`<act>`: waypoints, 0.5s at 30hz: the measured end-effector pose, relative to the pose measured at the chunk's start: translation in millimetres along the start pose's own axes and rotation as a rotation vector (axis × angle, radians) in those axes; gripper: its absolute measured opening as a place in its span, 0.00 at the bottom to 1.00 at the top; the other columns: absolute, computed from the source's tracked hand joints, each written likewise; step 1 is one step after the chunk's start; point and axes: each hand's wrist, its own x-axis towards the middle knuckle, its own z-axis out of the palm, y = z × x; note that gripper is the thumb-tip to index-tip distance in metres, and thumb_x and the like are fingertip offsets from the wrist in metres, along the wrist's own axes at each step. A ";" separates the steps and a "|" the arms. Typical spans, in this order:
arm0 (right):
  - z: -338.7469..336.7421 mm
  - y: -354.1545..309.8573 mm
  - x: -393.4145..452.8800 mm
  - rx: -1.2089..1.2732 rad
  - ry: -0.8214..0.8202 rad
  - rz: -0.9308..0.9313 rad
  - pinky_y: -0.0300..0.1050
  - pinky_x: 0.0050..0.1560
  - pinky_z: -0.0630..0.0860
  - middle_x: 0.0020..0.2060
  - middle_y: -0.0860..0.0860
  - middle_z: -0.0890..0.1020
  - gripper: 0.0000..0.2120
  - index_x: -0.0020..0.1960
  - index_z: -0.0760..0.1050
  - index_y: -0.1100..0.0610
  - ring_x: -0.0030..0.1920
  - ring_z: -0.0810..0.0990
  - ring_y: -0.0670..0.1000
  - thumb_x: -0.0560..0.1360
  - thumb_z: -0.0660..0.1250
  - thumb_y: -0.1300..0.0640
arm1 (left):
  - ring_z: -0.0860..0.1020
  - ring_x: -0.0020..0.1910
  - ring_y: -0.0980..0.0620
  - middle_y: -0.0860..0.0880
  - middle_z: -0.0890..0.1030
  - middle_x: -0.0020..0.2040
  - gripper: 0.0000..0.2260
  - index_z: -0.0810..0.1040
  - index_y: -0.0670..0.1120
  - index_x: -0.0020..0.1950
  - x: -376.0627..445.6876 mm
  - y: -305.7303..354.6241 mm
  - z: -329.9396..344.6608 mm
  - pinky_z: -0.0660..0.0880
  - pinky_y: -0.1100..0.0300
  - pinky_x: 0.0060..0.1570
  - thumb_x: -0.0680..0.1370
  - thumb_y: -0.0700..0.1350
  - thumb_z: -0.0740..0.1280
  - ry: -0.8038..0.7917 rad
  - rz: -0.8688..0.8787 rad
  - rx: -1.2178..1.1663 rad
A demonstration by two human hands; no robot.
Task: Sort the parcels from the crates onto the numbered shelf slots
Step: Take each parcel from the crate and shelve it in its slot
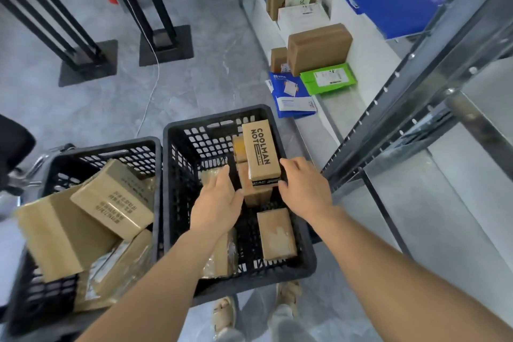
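Both my hands reach down into the right black crate [177, 189], which stands on the grey floor [194, 44] beside a second, left crate [55, 164] piled with brown parcels. My left hand [218, 203] and right hand [304, 190] sit on either side of a tall brown box printed COOLMAN [261, 150], fingers loosely extended toward it and gripping nothing; I cannot tell whether they touch the box. It rests tilted on other brown parcels against the crate's far right wall, and 1 flat taped parcel [276, 233] lies below my right wrist. On the low white shelf [369, 61] to my right sit brown boxes, blue mailers and a green mailer [329, 78].
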 end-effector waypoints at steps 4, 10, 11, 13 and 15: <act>17.0 15.9 15.5 0.028 -0.046 0.020 0.43 0.53 0.73 0.64 0.51 0.71 0.21 0.71 0.63 0.52 0.62 0.72 0.51 0.79 0.61 0.52 | 0.66 0.71 0.47 0.47 0.63 0.75 0.28 0.51 0.50 0.78 19.8 -4.5 18.8 0.70 0.49 0.65 0.81 0.49 0.59 -0.061 -0.062 -0.047; 46.5 29.2 51.1 0.057 -0.082 0.061 0.44 0.55 0.73 0.64 0.53 0.71 0.20 0.71 0.63 0.54 0.63 0.71 0.53 0.79 0.60 0.54 | 0.72 0.66 0.46 0.47 0.65 0.75 0.27 0.51 0.52 0.78 68.6 -8.1 41.0 0.71 0.55 0.59 0.82 0.50 0.58 -0.106 -0.109 -0.165; 51.8 30.3 57.4 0.062 -0.088 0.074 0.45 0.55 0.73 0.64 0.53 0.71 0.20 0.70 0.63 0.54 0.63 0.71 0.53 0.79 0.60 0.55 | 0.73 0.64 0.46 0.47 0.66 0.74 0.26 0.51 0.52 0.78 79.5 -9.4 45.0 0.71 0.58 0.56 0.82 0.50 0.58 -0.115 -0.121 -0.197; 63.0 32.1 69.7 0.067 -0.107 0.097 0.46 0.55 0.73 0.64 0.54 0.71 0.20 0.71 0.63 0.55 0.62 0.71 0.54 0.79 0.60 0.56 | 0.73 0.64 0.48 0.48 0.66 0.74 0.25 0.53 0.52 0.78 101.5 -13.9 55.1 0.68 0.62 0.51 0.82 0.49 0.57 -0.139 -0.141 -0.279; 74.1 34.6 82.1 0.063 -0.118 0.115 0.46 0.55 0.73 0.64 0.54 0.71 0.21 0.71 0.63 0.55 0.61 0.72 0.54 0.79 0.60 0.57 | 0.76 0.57 0.56 0.51 0.67 0.73 0.24 0.55 0.53 0.78 122.5 -20.9 66.9 0.68 0.66 0.49 0.82 0.47 0.57 -0.164 -0.137 -0.359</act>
